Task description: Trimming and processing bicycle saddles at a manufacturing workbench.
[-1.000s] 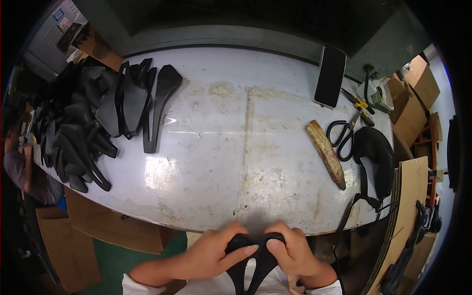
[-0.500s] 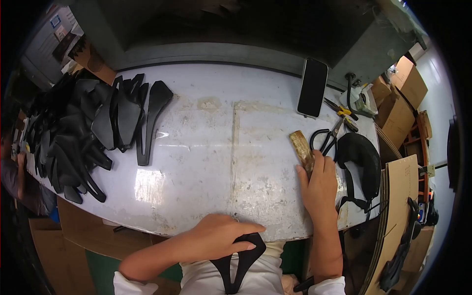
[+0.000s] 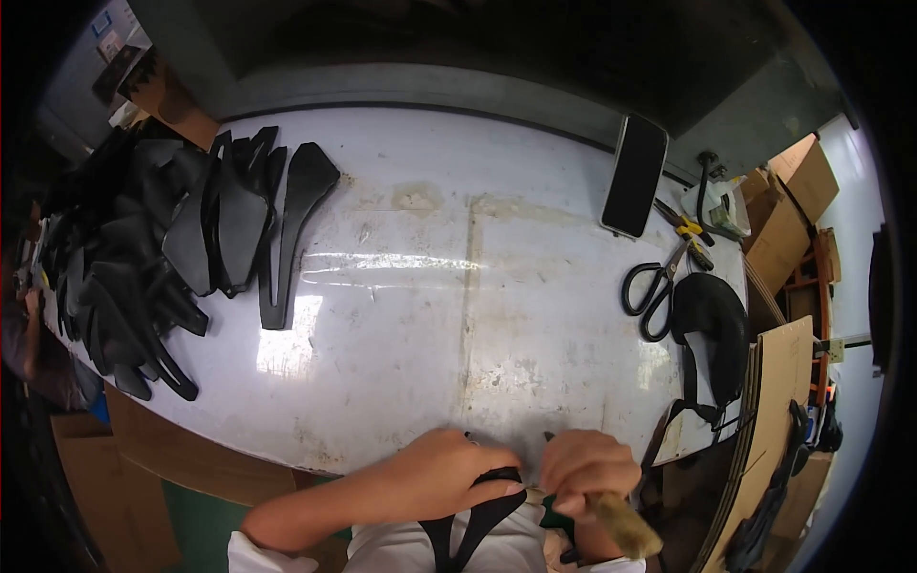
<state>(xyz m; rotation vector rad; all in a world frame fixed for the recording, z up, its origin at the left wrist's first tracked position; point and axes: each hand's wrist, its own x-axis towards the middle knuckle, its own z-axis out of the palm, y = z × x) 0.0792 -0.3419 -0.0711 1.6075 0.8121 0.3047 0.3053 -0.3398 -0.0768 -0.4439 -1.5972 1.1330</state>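
At the near edge of the table, my left hand is closed on a black forked piece of soft sheet material. Its two narrow legs hang down over my lap. Just to the right, my right hand grips a tool by its worn tan handle, whose butt end points down and toward me. A small dark tip shows by the fingers on the other side; what kind of tool it is I cannot tell. The two hands are close but apart.
A large heap of similar black pieces covers the table's left, with a forked piece at its side. On the right lie a phone, scissors, yellow-handled pliers and a black padded item. Cardboard stands beyond the right edge.
My right hand has picked up the tan-handled tool from beside the scissors and brought it back next to my left hand. The left hand's extended fingers have curled around the black piece.
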